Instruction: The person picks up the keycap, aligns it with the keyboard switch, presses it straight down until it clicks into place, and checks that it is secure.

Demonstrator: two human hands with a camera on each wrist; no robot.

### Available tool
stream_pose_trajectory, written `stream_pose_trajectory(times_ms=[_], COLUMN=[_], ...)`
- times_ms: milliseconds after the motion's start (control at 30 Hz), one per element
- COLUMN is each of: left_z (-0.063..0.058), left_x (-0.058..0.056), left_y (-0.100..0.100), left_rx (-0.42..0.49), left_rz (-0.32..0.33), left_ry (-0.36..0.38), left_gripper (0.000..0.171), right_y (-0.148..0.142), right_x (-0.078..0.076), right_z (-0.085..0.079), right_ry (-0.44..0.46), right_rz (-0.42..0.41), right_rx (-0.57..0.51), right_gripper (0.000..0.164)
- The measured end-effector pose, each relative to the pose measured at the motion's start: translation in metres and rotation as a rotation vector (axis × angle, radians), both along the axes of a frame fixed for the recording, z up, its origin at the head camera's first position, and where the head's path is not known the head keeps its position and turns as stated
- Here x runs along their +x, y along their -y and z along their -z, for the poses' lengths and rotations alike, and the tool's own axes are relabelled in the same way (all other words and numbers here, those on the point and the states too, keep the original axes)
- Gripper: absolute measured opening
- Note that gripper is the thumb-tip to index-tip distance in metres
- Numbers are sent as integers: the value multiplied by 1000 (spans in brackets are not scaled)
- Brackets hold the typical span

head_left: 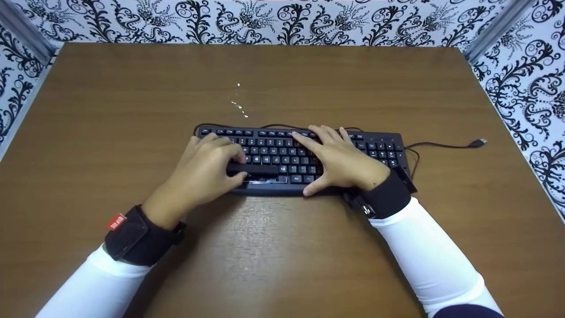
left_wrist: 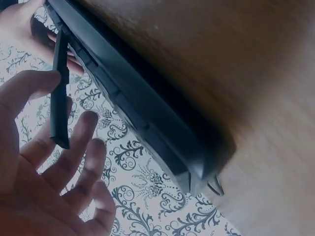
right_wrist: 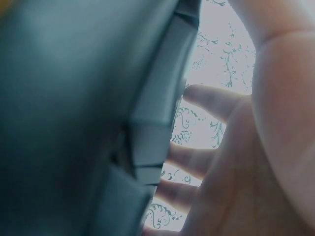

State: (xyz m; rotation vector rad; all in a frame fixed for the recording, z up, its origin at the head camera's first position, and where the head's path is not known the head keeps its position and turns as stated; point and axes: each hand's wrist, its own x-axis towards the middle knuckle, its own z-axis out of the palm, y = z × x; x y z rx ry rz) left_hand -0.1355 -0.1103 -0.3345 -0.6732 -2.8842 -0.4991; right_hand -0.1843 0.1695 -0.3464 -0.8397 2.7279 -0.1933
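A black keyboard [head_left: 273, 191] lies on the wooden table. Between thumb and index finger, my left hand [head_left: 205, 165] pinches a long black spacebar keycap [head_left: 260, 170], lifted off its slot and tilted in the left wrist view, where the keycap [left_wrist: 59, 98] stands up from the key row. The bare spacebar slot [head_left: 265, 179] shows below it in the head view. My right hand [head_left: 342, 161] rests spread over the right part of the keyboard, thumb at the front edge and fingers reaching the back edge. In the right wrist view those fingers [right_wrist: 202, 160] are partly hidden behind the keyboard.
The keyboard's cable [head_left: 435, 144] runs behind it and out to the right, ending in a USB plug [head_left: 478, 143]. Small pale crumbs or flakes [head_left: 238, 106] lie beyond the keyboard. Patterned black-and-white walls [head_left: 291, 22] stand around the wooden table [head_left: 132, 97].
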Motion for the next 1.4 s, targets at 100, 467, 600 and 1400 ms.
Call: stream_pose_trajectory(times_ms=[100, 467, 600, 1400], left_z=[0, 4, 7, 11], left_x=[0, 1, 0, 2], left_y=[-1, -2, -7, -14], left_rx=[11, 64, 45, -30], left_rz=[-1, 32, 48, 112], left_ry=[-4, 41, 51, 26], left_gripper=[21, 22, 21, 19], right_y=[0, -1, -2, -2], right_x=[0, 1, 2, 1], right_z=[0, 1, 1, 1], right_ry=[-2, -6, -11, -7], right_rz=[-2, 0, -1, -5], right_rx=[-1, -18, -28, -29], right_gripper=[122, 122, 121, 121])
